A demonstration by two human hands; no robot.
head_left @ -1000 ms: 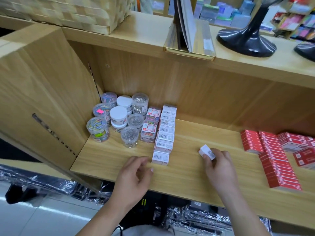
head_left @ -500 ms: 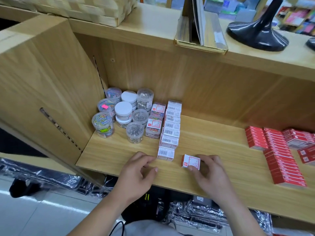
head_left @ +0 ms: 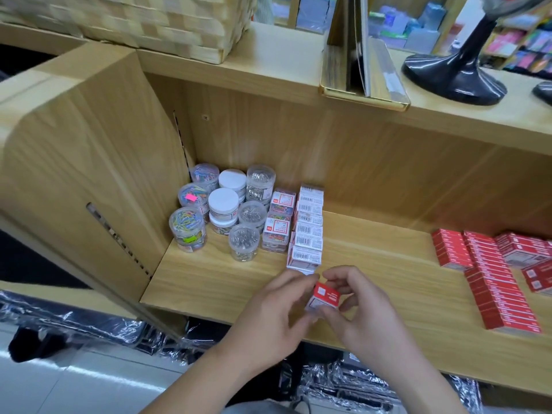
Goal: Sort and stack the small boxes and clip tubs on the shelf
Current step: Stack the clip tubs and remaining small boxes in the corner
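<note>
Small red-and-white box [head_left: 325, 296] held tilted over shelf [head_left: 221, 282], just in front of row of barcode boxes [head_left: 307, 234]. Left hand [head_left: 277, 312] fingers pinch box's left side. Right hand [head_left: 364, 309] fingers curled round its right side and underside. Clip tubs [head_left: 221, 210] clustered left of row. Red boxes [head_left: 493, 279] well right of row.

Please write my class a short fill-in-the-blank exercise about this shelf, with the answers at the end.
1. The left hand and right hand together hold one small box, white and ____.
2. The round clip tubs stand at the ____ end of the shelf.
3. The long red box stacks lie toward its ____ end.
Answers: red; left; right.
</note>
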